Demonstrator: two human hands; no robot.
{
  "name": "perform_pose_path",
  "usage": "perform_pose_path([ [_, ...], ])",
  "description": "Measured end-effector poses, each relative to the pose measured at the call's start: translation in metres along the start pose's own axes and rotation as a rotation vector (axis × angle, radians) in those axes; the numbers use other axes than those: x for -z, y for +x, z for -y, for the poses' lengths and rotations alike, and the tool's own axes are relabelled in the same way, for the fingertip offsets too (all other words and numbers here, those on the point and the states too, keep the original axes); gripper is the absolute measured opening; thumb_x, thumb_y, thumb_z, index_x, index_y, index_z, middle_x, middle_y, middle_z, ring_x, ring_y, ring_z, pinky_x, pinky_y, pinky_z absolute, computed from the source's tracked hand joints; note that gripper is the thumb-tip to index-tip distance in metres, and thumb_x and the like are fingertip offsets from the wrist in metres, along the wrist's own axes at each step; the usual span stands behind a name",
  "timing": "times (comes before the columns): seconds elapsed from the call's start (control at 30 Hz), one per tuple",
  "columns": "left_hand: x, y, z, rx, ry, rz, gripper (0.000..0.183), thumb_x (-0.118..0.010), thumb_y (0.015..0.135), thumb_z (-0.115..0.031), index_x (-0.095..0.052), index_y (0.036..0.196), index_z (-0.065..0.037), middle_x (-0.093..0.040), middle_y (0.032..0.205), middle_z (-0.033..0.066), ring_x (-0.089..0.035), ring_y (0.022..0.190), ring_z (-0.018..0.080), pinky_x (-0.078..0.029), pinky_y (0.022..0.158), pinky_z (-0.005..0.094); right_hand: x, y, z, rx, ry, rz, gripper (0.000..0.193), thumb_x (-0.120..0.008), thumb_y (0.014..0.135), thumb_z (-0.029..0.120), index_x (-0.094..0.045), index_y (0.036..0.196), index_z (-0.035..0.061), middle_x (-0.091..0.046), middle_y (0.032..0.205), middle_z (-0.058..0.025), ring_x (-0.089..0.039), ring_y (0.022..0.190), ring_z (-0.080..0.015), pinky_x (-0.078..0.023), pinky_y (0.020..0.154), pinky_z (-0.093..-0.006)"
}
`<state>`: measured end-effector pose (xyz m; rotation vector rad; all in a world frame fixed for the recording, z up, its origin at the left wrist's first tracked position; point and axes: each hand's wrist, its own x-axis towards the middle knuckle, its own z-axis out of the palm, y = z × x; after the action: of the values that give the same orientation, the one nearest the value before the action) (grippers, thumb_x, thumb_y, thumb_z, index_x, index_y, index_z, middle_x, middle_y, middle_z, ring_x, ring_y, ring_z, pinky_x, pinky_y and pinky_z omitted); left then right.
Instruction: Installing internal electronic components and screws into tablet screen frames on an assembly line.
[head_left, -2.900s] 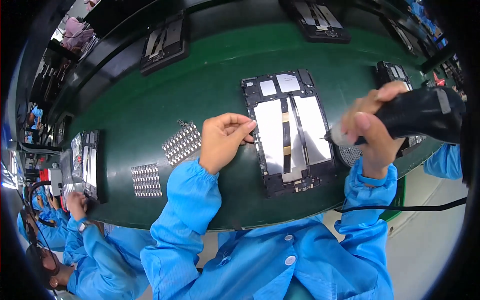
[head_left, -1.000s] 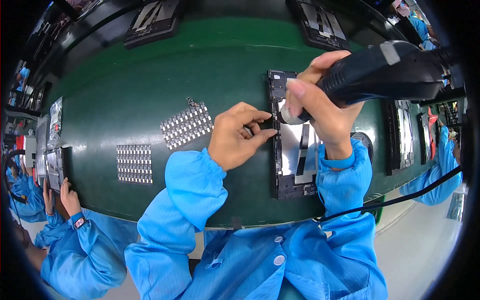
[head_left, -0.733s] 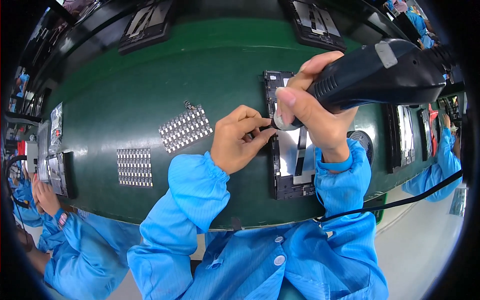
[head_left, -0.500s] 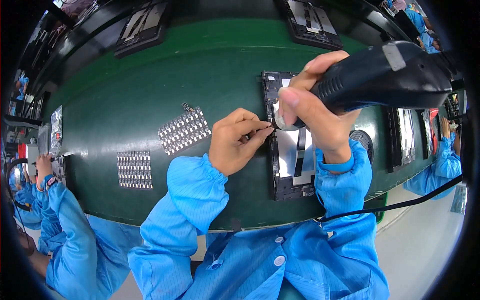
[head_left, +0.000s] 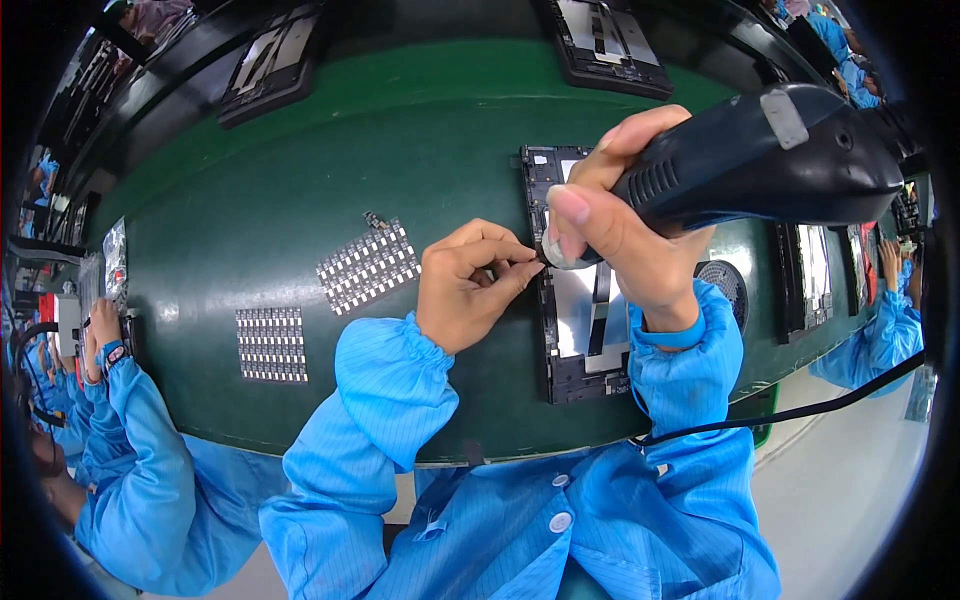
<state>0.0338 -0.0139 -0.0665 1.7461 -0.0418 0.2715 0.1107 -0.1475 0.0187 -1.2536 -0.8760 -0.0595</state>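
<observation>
A black handheld tool with a ridged grip and a pale patch is held in my right hand. Its narrow, whitish-wrapped front end points down at the left edge of an opened tablet-like device, which has a black frame and silver inner plate. My left hand comes in from the left, thumb and forefinger pinched together at that same edge, close to the tool's tip. Whatever lies between those fingertips is too small to make out. My right hand and the tool hide the device's upper right part.
Two sheets of small parts, one tilted and one straight, lie left on the green table. More opened devices stand along the back and right. A round dark grille and a black cord are at right. Co-workers sit both sides.
My right hand and the tool have shifted slightly left and down. My left hand keeps its pinch at the device's edge. At far left, a co-worker's hand has moved a little.
</observation>
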Motion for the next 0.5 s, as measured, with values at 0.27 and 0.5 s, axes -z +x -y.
perform_pose_path([
  [0.27, 0.002, 0.0, 0.001, 0.023, -0.053, -0.016, 0.015, -0.076, 0.071, -0.001, -0.068, 0.083, 0.001, -0.06, 0.08, 0.0034, -0.053, 0.058, 0.0049, -0.041, 0.048, 0.0188, 0.002, 0.003, -0.001, 0.051, -0.031, 0.047, 0.038, -0.064, 0.076, -0.009, -0.039, 0.104, 0.0018, -0.055, 0.06, -0.0084, -0.055, 0.049, -0.0153, -0.048, 0.048, -0.0291],
  [0.5, 0.0, -0.002, -0.002, -0.092, 0.25, 0.019, 0.025, -0.077, 0.071, -0.007, -0.069, 0.094, -0.001, -0.063, 0.08, 0.0078, -0.053, 0.056, 0.0086, -0.041, 0.048, 0.0217, 0.007, 0.022, -0.014, -0.057, -0.082, -0.056, 0.032, -0.067, 0.075, -0.009, -0.049, 0.1, -0.002, -0.058, 0.061, -0.0085, -0.056, 0.048, -0.0144, -0.047, 0.047, -0.0261],
])
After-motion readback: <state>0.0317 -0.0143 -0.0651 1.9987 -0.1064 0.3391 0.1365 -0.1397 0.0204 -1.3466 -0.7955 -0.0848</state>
